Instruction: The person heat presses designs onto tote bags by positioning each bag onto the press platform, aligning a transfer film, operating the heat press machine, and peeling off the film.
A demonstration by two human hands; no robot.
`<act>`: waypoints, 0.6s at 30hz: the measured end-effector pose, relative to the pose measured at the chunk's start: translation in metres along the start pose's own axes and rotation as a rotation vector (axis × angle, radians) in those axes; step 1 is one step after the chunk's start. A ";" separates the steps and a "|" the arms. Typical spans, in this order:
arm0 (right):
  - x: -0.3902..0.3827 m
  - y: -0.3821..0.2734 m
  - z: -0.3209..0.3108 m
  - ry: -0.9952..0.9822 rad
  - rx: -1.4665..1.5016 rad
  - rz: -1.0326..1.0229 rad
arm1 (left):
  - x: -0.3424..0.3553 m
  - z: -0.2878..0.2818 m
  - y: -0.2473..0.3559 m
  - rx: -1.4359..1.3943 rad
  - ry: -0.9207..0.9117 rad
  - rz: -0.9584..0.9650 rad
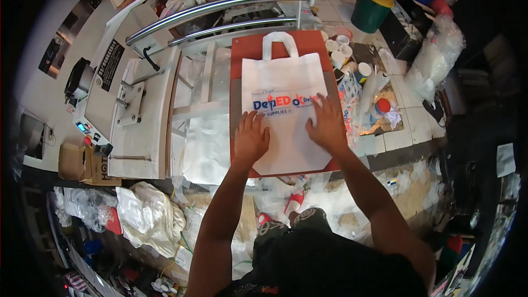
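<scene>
Head view: there's a big white press [129, 96] on the left, then a red board [237, 52] to its right. White bag [286, 146] is lying flat on that board, with a red-and-blue print [278, 102] across it. Left hand [251, 136] rests, loose and not gripping, at the print's lower left; right hand [328, 126] is also relaxed, fingers spread over the print's right end. Smallest bit's the handle [280, 37], looped at the far edge.

A bag-printing workshop is indicated by a printed white tote bag [286, 151] laid on a red-edged board [237, 52] beneath the left hand [252, 138] and right hand [328, 127], a press machine [131, 103] with a control panel [88, 132] left of them, and tubs [337, 59] beyond the right hand.
</scene>
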State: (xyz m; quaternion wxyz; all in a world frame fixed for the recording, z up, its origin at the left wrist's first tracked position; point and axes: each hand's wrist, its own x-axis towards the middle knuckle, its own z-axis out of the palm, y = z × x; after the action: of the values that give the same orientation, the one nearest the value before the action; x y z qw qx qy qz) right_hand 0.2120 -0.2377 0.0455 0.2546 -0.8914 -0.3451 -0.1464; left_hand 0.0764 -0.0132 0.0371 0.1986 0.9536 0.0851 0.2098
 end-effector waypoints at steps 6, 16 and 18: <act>-0.024 0.000 0.015 -0.041 -0.050 -0.009 | -0.003 0.015 -0.001 0.242 -0.088 -0.021; -0.028 0.003 0.020 -0.072 -0.053 0.035 | -0.005 0.018 -0.005 0.268 -0.103 -0.053; -0.027 0.000 0.017 -0.085 -0.059 0.040 | -0.004 0.016 -0.005 0.283 -0.180 -0.072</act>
State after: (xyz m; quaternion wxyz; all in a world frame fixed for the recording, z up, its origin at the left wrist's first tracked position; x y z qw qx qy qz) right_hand 0.1940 -0.2425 0.0197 0.2159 -0.9107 -0.3333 -0.1134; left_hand 0.0792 -0.0146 0.0205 0.0764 0.9833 0.1297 0.1020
